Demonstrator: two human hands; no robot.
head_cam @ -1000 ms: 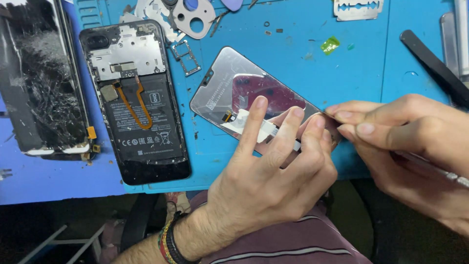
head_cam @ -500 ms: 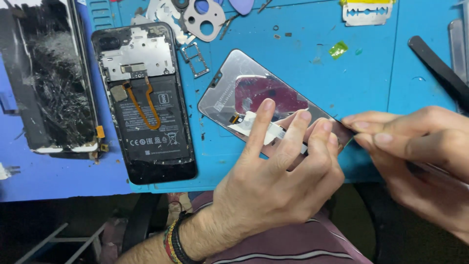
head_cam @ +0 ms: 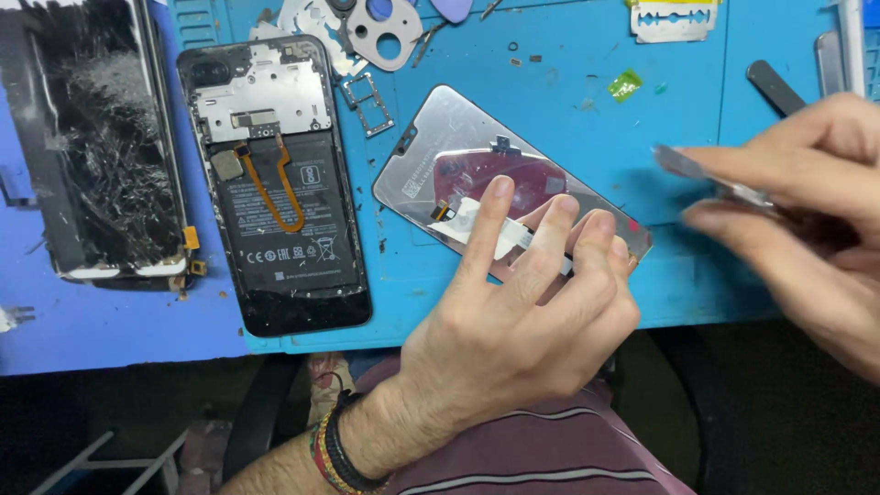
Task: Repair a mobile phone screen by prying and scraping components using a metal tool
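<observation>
The left hand (head_cam: 513, 339) presses three fingertips (head_cam: 500, 191) flat on a replacement phone screen panel (head_cam: 458, 165) lying face down, tilted, on the blue bench (head_cam: 568, 101), its grip released and pinning the white flex ribbon (head_cam: 467, 220); the right hand (head_cam: 807, 229) hangs just right of the panel, clenched on a thin metal blade (head_cam: 697, 170). Left of the panel lies an opened phone body (head_cam: 275, 183) showing its battery; a shattered screen (head_cam: 101, 147) lies further left.

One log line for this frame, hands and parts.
left hand: fingers pressing screen panel on blue mat | right hand: pinching thin metal blade | opened phone beside
</observation>
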